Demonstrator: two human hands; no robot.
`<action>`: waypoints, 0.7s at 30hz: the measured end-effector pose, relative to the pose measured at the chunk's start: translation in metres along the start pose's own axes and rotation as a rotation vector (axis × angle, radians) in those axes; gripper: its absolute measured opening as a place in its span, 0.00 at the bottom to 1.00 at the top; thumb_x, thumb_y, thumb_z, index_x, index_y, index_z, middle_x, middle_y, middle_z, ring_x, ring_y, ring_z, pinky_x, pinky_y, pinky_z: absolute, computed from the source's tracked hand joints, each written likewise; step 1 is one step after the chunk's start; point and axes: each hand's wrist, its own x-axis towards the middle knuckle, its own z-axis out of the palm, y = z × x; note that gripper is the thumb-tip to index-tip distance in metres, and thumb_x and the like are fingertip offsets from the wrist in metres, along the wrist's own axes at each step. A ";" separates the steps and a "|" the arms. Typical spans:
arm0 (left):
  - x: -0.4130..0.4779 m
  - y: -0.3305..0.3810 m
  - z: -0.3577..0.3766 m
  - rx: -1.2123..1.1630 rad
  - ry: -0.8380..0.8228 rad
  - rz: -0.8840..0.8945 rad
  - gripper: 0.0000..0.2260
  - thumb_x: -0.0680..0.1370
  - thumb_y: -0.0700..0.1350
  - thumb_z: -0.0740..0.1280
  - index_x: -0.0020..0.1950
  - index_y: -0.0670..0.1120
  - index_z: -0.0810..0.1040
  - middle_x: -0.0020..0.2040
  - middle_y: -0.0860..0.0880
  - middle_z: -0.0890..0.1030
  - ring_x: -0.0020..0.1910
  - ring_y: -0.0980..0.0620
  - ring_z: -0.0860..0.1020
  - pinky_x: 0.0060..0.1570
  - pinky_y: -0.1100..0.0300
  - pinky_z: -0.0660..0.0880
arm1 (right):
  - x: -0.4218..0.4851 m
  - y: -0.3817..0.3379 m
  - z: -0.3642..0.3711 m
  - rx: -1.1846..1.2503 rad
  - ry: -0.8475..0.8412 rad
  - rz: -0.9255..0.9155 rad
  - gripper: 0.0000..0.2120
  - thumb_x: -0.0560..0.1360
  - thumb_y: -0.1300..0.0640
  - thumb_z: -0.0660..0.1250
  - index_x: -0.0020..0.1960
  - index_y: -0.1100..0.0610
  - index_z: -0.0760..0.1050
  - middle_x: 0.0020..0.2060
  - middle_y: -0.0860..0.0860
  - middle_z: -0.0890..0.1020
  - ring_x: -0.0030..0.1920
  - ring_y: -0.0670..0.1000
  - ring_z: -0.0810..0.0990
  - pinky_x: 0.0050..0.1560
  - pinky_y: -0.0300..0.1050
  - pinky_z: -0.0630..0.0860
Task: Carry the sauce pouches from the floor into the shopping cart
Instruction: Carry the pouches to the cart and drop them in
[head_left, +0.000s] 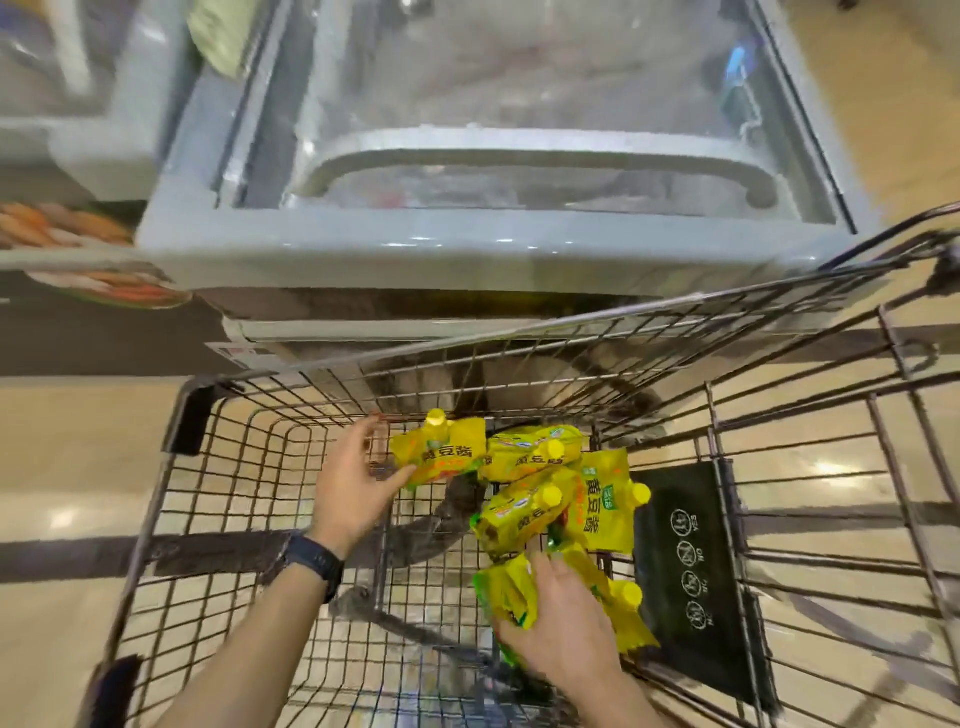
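Several yellow sauce pouches with yellow caps lie inside the wire shopping cart (218, 467). My left hand (358, 483) is inside the basket, its fingers apart and its thumb touching the corner of one sauce pouch (441, 454) near the cart's far wall. A loose pile of pouches (566, 488) lies to the right of it. My right hand (561, 618) rests on top of two sauce pouches (511, 595) at the near side of the pile, fingers curled over them. A dark watch sits on my left wrist.
A grey chest freezer (415, 249) with a sliding glass lid stands directly beyond the cart. A black plastic child-seat flap (691, 566) with white icons lies at the cart's right. The tan shop floor (67, 457) shows around and through the wire.
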 end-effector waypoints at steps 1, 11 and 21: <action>-0.012 -0.001 -0.011 0.041 0.011 0.012 0.34 0.71 0.53 0.77 0.73 0.50 0.68 0.69 0.48 0.74 0.63 0.49 0.75 0.62 0.53 0.73 | 0.000 -0.011 -0.010 0.003 0.022 -0.031 0.37 0.72 0.38 0.66 0.74 0.50 0.58 0.71 0.49 0.66 0.70 0.53 0.67 0.61 0.51 0.73; -0.201 -0.082 -0.180 0.070 0.452 -0.208 0.31 0.73 0.61 0.72 0.73 0.56 0.67 0.67 0.51 0.74 0.63 0.50 0.75 0.57 0.53 0.76 | -0.032 -0.222 -0.051 -0.177 0.163 -0.475 0.39 0.71 0.42 0.69 0.77 0.49 0.56 0.72 0.51 0.64 0.71 0.54 0.65 0.65 0.50 0.72; -0.469 -0.164 -0.336 0.191 0.906 -0.603 0.33 0.73 0.68 0.64 0.75 0.56 0.64 0.68 0.50 0.73 0.64 0.48 0.75 0.60 0.54 0.74 | -0.197 -0.461 -0.005 -0.425 0.142 -1.053 0.41 0.71 0.42 0.70 0.77 0.48 0.54 0.74 0.54 0.62 0.72 0.56 0.65 0.66 0.55 0.72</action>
